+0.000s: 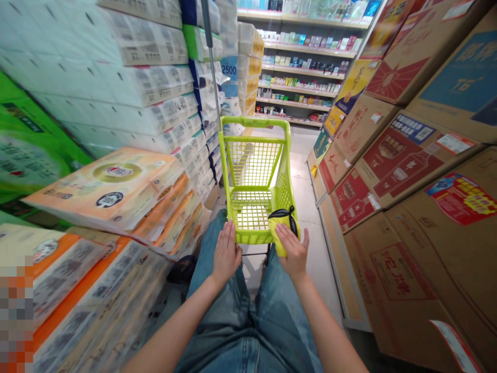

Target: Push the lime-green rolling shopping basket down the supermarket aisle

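Store aisle: yellow bag [280, 230] under right hand [293, 252].

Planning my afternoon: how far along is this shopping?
Done: only a folded yellow bag lies in the lime-green cart. In hand: the left hand and right hand rest at the cart's near rim, the right on the bag. Remaining: wrapped paper-tissue packs and stacked cartons stand alongside, untouched.

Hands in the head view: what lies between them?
The head view shows the near rim of the green cart between the left hand and the right hand; a yellow pouch drapes over the rim beside the right hand.
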Motion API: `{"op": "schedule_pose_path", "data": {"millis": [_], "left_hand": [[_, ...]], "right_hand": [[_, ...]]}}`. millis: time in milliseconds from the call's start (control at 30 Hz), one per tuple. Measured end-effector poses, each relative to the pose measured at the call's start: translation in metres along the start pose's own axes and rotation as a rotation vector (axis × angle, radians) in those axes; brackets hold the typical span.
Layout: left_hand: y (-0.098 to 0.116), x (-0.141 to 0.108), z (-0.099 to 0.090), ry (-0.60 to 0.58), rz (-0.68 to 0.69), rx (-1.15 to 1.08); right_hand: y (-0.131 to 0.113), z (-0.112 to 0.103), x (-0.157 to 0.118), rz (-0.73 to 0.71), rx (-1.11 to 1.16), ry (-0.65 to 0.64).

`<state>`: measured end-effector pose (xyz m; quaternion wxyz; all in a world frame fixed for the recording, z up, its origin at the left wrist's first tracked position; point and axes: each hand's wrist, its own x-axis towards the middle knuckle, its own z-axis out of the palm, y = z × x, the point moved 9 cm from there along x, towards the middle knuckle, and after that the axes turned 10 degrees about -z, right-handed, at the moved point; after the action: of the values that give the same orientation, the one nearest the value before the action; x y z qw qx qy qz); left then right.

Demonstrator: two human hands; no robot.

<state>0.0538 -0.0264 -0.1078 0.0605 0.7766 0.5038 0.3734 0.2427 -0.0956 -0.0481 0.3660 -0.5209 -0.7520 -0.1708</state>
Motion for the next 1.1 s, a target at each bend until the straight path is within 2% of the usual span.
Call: {"op": "schedule_pose_path", "data": {"millis": [100, 167, 267, 400, 500, 600, 667, 800, 900, 1000, 1100], "left_hand": [[0.001, 0.0, 0.002, 0.001, -0.001, -0.003], [0.001, 0.0, 0.002, 0.003, -0.005, -0.003], [0.0, 0.0, 0.002, 0.005, -0.006, -0.003], [-0.004, -0.002, 0.003, -0.018, -0.007, 0.0], [-0.007, -0.002, 0.003, -0.036, -0.004, 0.006], [-0.004, -0.002, 0.002, -0.036, 0.017, 0.003], [-0.003, -0.001, 0.001, -0.018, 0.013, 0.004], [-0.001, -0.001, 0.002, 0.0, -0.003, 0.002], [0.0, 0.0, 0.003, -0.001, -0.01, -0.008], [0.0, 0.0, 0.003, 0.001, -0.016, -0.003], [-0.002, -0.001, 0.002, -0.006, -0.008, 0.014]], "right_hand": [[0.029, -0.015, -0.011, 0.057, -0.046, 0.062], [0.025, -0.014, -0.011, 0.092, -0.077, 0.124], [-0.012, 0.008, 0.003, 0.102, -0.068, 0.149], [-0.076, 0.055, 0.032, 0.069, 0.043, 0.008], [-0.095, 0.068, 0.04, 0.062, 0.071, -0.051], [-0.081, 0.056, 0.032, -0.021, 0.085, -0.066], [-0.054, 0.037, 0.017, -0.051, 0.06, -0.052], [0.009, -0.002, -0.012, -0.023, -0.063, 0.026], [0.02, -0.007, -0.018, -0.002, -0.115, 0.069], [-0.008, 0.012, -0.009, 0.067, -0.101, 0.095], [-0.06, 0.048, 0.013, 0.069, -0.013, 0.03]]}}
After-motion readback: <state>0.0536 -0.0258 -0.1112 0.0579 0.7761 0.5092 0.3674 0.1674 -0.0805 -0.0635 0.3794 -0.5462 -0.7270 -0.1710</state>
